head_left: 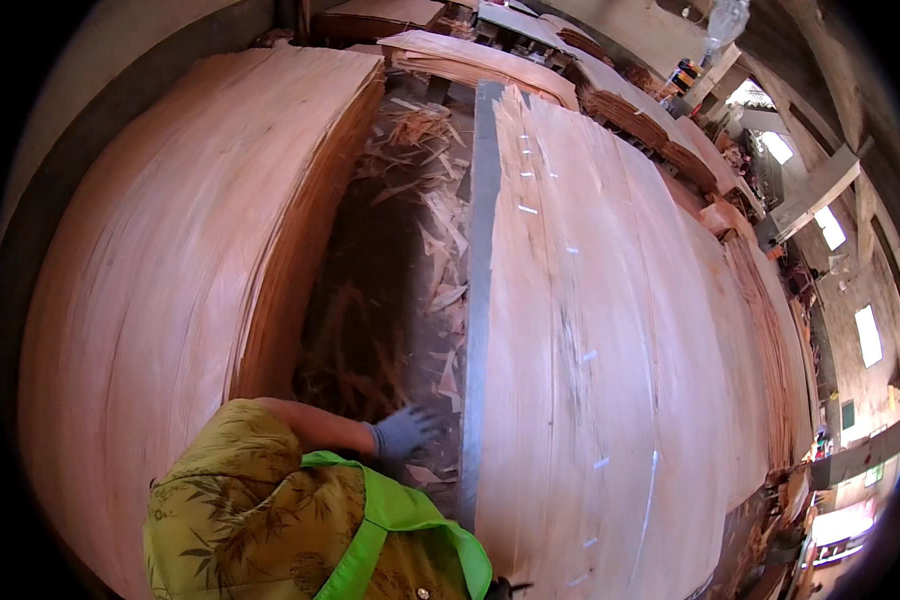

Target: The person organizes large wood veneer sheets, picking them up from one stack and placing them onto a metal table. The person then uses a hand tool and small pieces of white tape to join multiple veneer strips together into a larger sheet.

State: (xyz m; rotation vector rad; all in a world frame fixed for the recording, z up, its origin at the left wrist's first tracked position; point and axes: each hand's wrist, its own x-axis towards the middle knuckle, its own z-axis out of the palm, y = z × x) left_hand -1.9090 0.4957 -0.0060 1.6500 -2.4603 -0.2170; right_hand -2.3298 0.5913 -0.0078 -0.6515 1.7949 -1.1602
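Note:
My left hand (407,432), in a grey-blue glove, hangs over the gap between two wood stacks. Its fingers look stretched and apart, with nothing seen in them. Nearest to it is the grey straight edge (478,300) of the right-hand table. On that table lie wide sheets of wood veneer (620,330), with several short white tape strips across their seams and a pale long split lower down. My right hand does not show. A small dark thing (507,588) pokes out beside my green apron strap at the lower edge; its kind I cannot make out.
A tall veneer stack (190,200) fills the left side. Torn veneer scraps (440,230) litter the floor between the stacks. More veneer piles (480,65) stand at the back and along the right. Wooden beams (810,195) and bright window openings lie beyond.

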